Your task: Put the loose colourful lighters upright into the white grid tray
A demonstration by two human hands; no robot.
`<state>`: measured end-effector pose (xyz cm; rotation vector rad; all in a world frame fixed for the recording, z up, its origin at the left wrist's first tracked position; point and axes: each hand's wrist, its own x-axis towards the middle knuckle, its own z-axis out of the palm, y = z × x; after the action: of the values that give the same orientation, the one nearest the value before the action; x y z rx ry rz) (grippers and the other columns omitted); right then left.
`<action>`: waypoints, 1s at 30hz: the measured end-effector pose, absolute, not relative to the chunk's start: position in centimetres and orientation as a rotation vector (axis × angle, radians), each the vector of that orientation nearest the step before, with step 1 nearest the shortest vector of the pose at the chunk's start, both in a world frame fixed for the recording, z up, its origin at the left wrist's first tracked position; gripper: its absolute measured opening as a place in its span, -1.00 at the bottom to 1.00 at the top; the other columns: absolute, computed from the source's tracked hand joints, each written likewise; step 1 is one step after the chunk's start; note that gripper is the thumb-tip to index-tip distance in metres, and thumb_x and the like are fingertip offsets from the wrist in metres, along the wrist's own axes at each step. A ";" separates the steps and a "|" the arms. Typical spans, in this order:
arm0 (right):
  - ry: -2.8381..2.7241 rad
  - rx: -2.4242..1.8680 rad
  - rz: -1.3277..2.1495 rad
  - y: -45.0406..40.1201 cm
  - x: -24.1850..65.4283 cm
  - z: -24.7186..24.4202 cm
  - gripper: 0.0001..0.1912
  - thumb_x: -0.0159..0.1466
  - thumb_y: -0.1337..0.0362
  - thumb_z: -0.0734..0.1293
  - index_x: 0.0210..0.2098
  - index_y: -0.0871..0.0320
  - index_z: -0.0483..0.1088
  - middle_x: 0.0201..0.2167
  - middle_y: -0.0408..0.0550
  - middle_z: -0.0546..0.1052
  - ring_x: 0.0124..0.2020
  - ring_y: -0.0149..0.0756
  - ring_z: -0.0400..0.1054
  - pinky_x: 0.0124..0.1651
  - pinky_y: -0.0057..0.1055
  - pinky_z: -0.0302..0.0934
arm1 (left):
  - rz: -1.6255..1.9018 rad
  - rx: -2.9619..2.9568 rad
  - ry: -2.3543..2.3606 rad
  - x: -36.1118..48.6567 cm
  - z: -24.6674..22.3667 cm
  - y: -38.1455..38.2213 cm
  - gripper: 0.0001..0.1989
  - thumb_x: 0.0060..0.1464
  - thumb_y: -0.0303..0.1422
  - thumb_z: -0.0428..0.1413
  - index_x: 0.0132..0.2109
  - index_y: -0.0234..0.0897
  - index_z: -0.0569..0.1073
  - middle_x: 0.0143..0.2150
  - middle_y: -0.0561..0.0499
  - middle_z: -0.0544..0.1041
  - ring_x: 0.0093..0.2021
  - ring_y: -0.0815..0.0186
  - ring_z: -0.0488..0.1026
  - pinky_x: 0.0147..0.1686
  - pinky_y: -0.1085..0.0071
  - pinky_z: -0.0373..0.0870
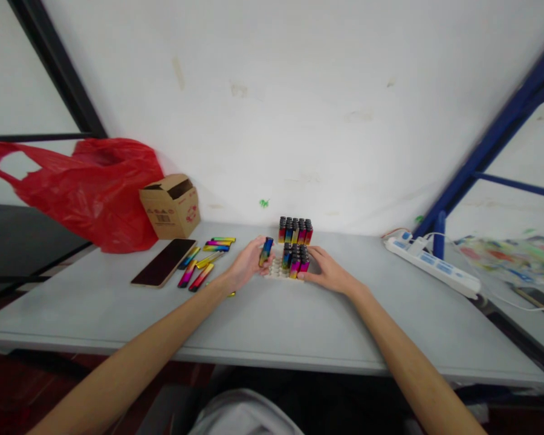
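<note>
Head view, grey table point(281, 329), white wall point(299, 127), left grip point(248, 264) pinching lighter point(266, 251), right grip point(330, 273) spread

Grey tbl point(281, 326) holds red bag point(113, 205) & box point(176, 212) back L, phone point(165, 263) & loose lighters point(187, 273) nr box, white tray point(275, 270) approx mid, lighter block point(295, 231) behind it, pwr strip point(430, 264) R.

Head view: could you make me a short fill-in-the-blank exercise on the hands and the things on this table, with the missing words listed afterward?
1. The held lighter is in the person's ____ hand.
2. The other hand is at the ____ side, as pictured, of the lighters standing in the tray.
3. The plastic bag beside the cardboard box is coloured ____.
4. The phone lies to the ____ of the power strip, as pictured.

Missing words: left; right; red; left.
</note>
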<state>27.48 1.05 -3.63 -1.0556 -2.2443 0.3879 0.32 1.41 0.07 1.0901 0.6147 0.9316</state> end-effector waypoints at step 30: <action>-2.351 -1.127 0.420 1.5 27.5 -4.4 -0.04 0.15 -0.22 0.48 0.36 0.14 0.19 0.24 0.24 0.35 0.28 0.16 0.23 0.35 0.17 0.14 | 1.075 2.194 0.884 1.8 -0.8 0.9 -0.74 0.25 -0.24 0.16 0.03 -0.19 0.58 -0.09 -0.08 0.63 -0.17 0.18 0.54 -0.05 0.32 0.43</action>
<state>27.54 1.49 -4.38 -1.1271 -2.3506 0.4201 1.78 0.87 -0.84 2.1942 0.8836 1.0751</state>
